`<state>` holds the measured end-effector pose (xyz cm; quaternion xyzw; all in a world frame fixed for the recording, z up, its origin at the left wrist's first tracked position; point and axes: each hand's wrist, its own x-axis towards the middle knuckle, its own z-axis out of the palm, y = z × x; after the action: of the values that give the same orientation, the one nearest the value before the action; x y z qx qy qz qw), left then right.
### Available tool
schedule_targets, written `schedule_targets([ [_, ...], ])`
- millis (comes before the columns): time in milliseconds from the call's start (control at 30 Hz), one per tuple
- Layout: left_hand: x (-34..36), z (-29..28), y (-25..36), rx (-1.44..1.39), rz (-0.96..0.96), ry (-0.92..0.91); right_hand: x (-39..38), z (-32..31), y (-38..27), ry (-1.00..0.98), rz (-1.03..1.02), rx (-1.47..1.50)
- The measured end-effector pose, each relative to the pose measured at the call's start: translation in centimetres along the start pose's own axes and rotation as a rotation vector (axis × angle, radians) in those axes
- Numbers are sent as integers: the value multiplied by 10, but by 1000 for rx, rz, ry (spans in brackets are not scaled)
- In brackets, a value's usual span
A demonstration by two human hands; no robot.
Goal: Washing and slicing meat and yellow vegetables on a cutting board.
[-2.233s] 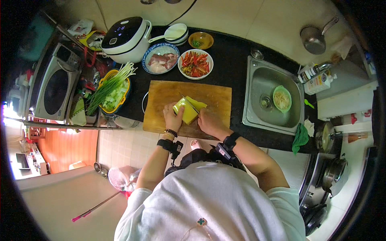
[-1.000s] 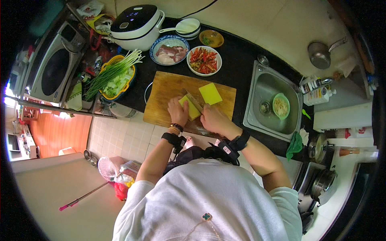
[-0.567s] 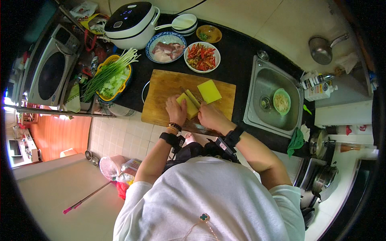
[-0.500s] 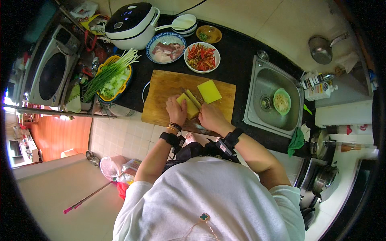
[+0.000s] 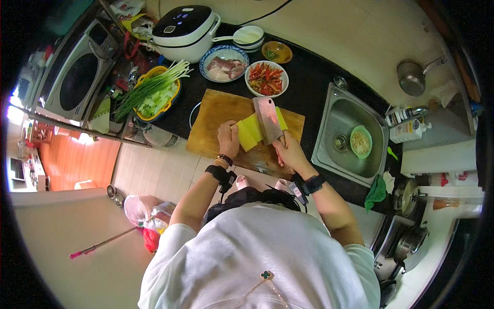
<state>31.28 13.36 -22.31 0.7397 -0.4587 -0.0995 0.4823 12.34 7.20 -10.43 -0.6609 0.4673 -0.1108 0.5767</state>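
A wooden cutting board point(image 5: 211, 110) lies on the dark counter in front of me. My right hand point(image 5: 289, 150) is closed round the handle of a cleaver point(image 5: 266, 117), whose broad blade is turned with its flat side up. The blade points away from me and covers part of the yellow food. To its left lie flat yellow slabs point(image 5: 249, 133) that look like firm tofu, with a cut line between them. Another yellow slab point(image 5: 281, 119) shows at the blade's right side. My left hand point(image 5: 227, 140) is closed at the left edge of the yellow slabs, its thumb against them.
Behind the board stand a plate of raw meat point(image 5: 211, 55), a bowl of cut red peppers point(image 5: 266, 77) and a brown bowl point(image 5: 282, 50). A yellow basket point(image 5: 172, 103) holds greens at the left, near a rice cooker point(image 5: 188, 49). At the right, a sink point(image 5: 329, 113) holds a green bowl point(image 5: 362, 136).
The cleaver has lifted from its upright cutting position and tipped flat, over the right-hand slab. The yellow pieces at my left hand now lie spread flatter. My view has shifted slightly.
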Motion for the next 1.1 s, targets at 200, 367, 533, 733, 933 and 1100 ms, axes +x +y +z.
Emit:
schedule_targets([
  [200, -7, 1, 0, -119, -9, 79, -17, 22, -17, 8, -229, -466],
  [367, -8, 5, 5, -57, 47, 126, -24, 29, -35, 11, -211, -606],
  [533, -7, 6, 6, -22, 21, 126, -17, 34, -30, 7, -205, -671],
  [733, -8, 8, 5, 43, 8, 99, -11, 33, -34, -55, -132, -633],
  [933, -9, 9, 5, 85, 5, 77, 0, 36, -34, -106, -85, -555],
  [1100, -8, 11, 1, 66, 72, 121, 6, 39, -34, -103, -90, -633],
])
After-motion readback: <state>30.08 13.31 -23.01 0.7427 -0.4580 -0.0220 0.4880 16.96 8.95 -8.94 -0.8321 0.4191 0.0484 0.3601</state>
